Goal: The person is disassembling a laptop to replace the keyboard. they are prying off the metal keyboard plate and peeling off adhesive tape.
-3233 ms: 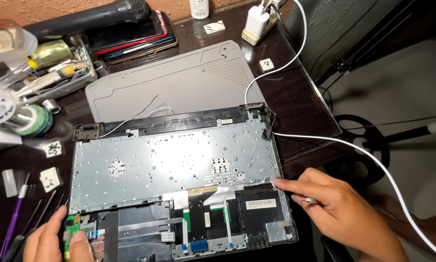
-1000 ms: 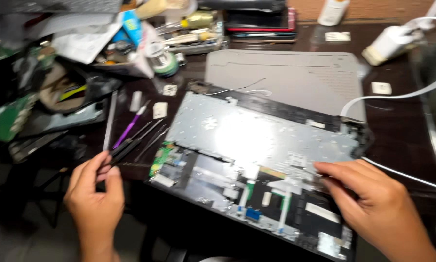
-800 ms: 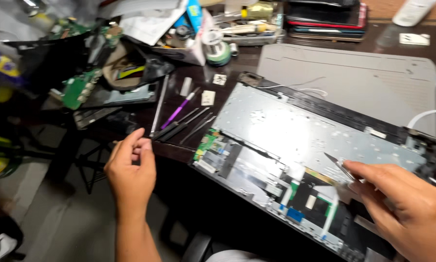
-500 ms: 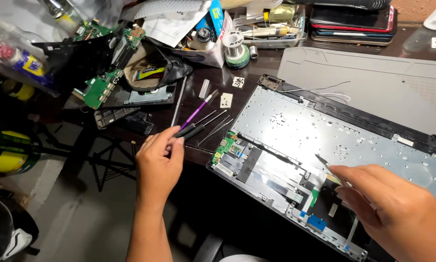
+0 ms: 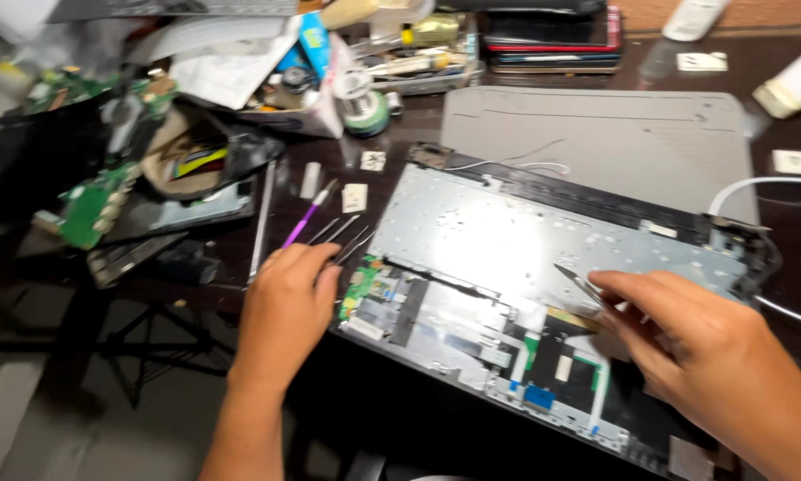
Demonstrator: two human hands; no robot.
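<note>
My right hand (image 5: 703, 347) pinches tweezers (image 5: 580, 285) over the opened laptop (image 5: 543, 267); my left hand (image 5: 286, 303), curled empty, reaches the tools (image 5: 347, 240) beside it.

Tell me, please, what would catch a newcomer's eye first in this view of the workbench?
The opened laptop base with its bare silver metal plate lies across the middle of the dark table, ribbon cables and a green board exposed along its near edge. The right hand holds slim metal tweezers over it, while the left hand rests on thin tools beside a purple-handled tool.
</note>
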